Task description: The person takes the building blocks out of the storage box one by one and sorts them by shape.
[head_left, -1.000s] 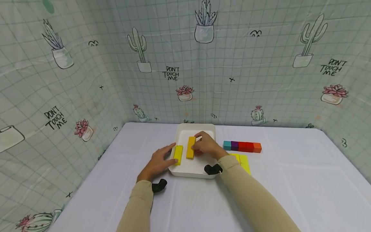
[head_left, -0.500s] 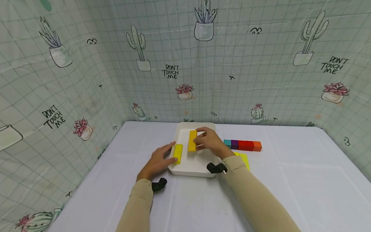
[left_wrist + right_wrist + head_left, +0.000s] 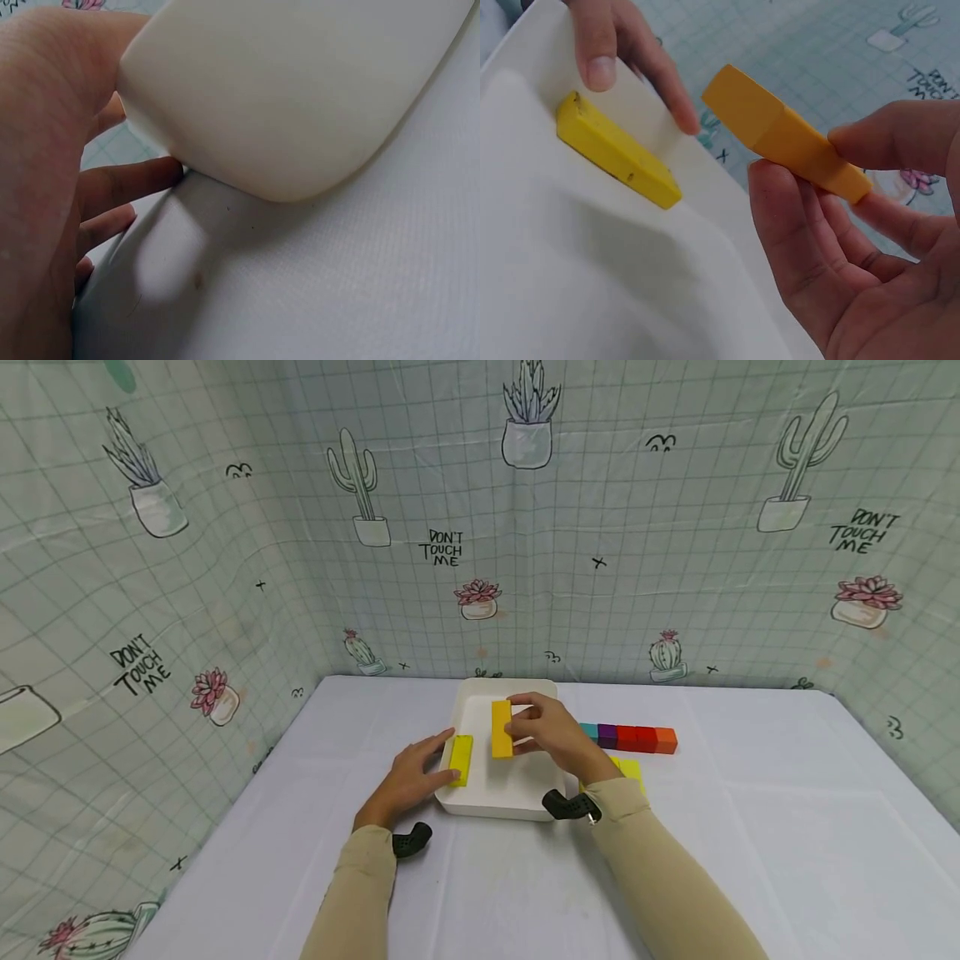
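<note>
My right hand [image 3: 551, 737] pinches an orange-yellow block [image 3: 502, 729] between thumb and fingers, raised above the white tray [image 3: 510, 806]. In the right wrist view that block [image 3: 780, 135] is tilted, and its two visible faces meet at a slight bend. Along the tray's left wall inside lies a bright yellow block [image 3: 461, 761]. My left hand [image 3: 405, 783] grips that wall, its thumb over the rim near the yellow block and its fingers outside. The left wrist view shows fingers [image 3: 135, 184] against the outside of the tray [image 3: 285, 97].
Right of the tray stands a row of teal, purple, red and orange cubes [image 3: 636, 739]. Flat bright yellow pieces [image 3: 630, 768] lie in front of the row, partly hidden by my right wrist. A patterned cloth [image 3: 600, 627] rises behind the white table [image 3: 750, 860].
My right hand has lifted the orange-yellow block from low in the tray, shifted it slightly right and turned it more upright. My left hand stays at the tray's left wall.
</note>
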Motion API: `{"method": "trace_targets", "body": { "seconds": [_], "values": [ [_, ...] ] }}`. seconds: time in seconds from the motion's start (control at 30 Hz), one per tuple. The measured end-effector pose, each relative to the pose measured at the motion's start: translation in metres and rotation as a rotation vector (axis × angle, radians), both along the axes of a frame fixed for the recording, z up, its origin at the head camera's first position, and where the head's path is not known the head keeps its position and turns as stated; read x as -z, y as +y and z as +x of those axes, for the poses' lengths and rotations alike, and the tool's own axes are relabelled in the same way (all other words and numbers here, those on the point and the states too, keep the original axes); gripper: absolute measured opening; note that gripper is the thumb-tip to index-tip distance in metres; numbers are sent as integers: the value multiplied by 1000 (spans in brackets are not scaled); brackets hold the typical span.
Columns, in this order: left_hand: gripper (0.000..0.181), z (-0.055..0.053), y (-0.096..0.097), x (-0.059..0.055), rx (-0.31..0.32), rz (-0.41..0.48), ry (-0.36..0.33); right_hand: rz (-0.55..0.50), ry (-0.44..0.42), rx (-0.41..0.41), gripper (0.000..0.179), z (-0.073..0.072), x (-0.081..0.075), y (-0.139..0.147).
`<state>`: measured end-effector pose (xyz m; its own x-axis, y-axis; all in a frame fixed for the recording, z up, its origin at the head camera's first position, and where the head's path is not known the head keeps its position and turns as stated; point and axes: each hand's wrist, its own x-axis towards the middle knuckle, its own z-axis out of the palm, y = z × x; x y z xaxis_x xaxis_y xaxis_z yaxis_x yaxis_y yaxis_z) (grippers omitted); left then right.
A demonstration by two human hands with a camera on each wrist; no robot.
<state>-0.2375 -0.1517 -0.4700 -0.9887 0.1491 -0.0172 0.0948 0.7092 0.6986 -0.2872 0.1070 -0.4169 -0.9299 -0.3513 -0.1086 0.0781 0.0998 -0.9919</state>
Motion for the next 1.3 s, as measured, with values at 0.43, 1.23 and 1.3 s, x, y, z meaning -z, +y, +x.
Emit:
{"method": "trace_targets", "body": {
  "seconds": [0.43, 1.23, 1.3],
  "values": [
    [73, 2, 3, 1, 0, 17, -12, 4, 14, 7, 54, 16, -6, 25],
    [73, 4, 2, -3, 3, 2, -18, 58, 28, 62, 55, 21, -5, 75],
    [73, 4, 2, -4, 3, -1, -23, 54, 23, 64, 55, 22, -4, 77]
  ]
}}
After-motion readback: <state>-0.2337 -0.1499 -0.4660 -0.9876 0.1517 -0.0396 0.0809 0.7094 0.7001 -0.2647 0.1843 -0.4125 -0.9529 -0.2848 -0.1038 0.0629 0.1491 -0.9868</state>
